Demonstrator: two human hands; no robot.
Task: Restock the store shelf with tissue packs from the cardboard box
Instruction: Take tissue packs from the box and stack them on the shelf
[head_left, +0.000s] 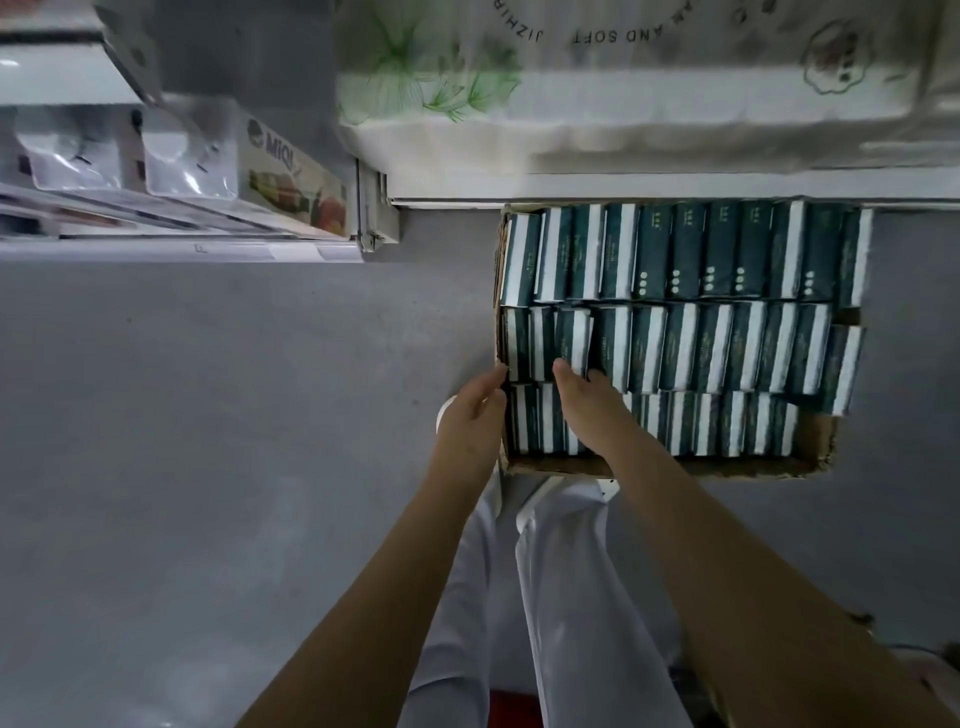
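A MIQI box (291, 176) sits above grey floor (208, 441).

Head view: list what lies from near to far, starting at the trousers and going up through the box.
White trousers → cardboard box near wall → dark green tissue packs → white shelf edge → large white tissue bundles on the shelf.

Left hand (470, 421), right hand (589, 410) at tissue packs (685, 348) in cardboard box (675, 466)
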